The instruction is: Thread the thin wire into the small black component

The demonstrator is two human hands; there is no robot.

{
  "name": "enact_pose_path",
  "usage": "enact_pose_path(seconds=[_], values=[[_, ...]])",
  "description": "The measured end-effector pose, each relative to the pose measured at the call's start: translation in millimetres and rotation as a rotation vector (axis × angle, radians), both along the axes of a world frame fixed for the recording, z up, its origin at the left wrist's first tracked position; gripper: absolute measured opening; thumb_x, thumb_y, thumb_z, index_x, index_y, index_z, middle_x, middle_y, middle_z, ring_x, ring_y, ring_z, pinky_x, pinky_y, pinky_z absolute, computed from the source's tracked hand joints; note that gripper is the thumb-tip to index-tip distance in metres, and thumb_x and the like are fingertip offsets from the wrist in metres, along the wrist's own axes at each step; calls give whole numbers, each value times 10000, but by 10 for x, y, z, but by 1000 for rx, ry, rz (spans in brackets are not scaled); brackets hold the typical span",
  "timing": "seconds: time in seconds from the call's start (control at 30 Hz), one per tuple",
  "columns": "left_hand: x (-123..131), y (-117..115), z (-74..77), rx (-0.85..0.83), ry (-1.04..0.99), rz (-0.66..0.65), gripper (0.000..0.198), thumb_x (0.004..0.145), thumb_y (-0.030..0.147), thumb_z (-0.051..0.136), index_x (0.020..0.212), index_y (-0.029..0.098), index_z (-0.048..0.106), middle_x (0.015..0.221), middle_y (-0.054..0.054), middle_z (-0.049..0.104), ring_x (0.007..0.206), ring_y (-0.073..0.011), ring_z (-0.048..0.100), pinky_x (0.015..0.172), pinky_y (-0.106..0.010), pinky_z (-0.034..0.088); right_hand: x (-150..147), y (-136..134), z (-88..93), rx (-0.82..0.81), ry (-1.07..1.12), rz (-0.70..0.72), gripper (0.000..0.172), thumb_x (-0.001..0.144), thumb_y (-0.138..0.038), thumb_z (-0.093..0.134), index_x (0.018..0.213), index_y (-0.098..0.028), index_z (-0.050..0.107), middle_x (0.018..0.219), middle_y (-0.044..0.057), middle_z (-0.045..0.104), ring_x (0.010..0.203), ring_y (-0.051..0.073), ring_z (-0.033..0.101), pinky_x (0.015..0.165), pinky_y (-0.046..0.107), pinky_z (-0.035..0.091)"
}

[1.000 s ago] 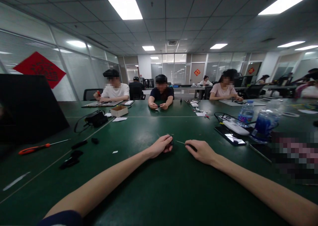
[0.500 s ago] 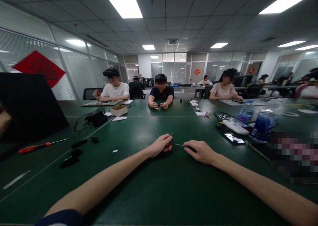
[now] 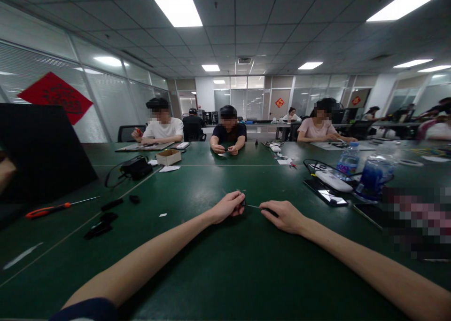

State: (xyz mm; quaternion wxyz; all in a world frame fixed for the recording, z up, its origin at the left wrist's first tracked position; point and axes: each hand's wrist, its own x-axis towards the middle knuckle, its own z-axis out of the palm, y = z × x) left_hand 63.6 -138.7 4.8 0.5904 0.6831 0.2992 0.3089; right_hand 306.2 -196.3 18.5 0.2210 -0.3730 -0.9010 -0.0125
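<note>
While both hands work low over the middle of the green surface (image 3: 197,264), the left hand (image 3: 228,207) pinches a small dark part (image 3: 242,201), too hidden to identify, and the right hand (image 3: 284,216) closes on a thin black-handled tool (image 3: 269,211) whose metal shaft (image 3: 252,206) reaches toward it. Either grip slackening could drop the tiny part onto the dark surface, where it would be hard to spot; a slip of the shaft could jab the left fingers (image 3: 237,203)
</note>
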Motion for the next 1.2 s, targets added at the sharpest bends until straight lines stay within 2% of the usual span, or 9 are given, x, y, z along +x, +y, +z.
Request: enact_pose_path(seconds=[1.0,1.2], values=[[-5,39,-39,-9,-28,-12,402,840,561,417,879,162,440,623,12,520,459,-65,398,412,-178,242,8,4,-1,-38,18,10,310,950,-351,357,1146,-209,552,974,52,653,822,160,610,768,279,458],[-12,24,-16,-59,-43,-20,401,844,555,416,882,158,446,622,6,523,461,-70,413,409,-176,236,15,13,-8,-34,41,4,312,956,-343,341,1152,-204,540,978,53,651,817,159,611,760,277,455]])
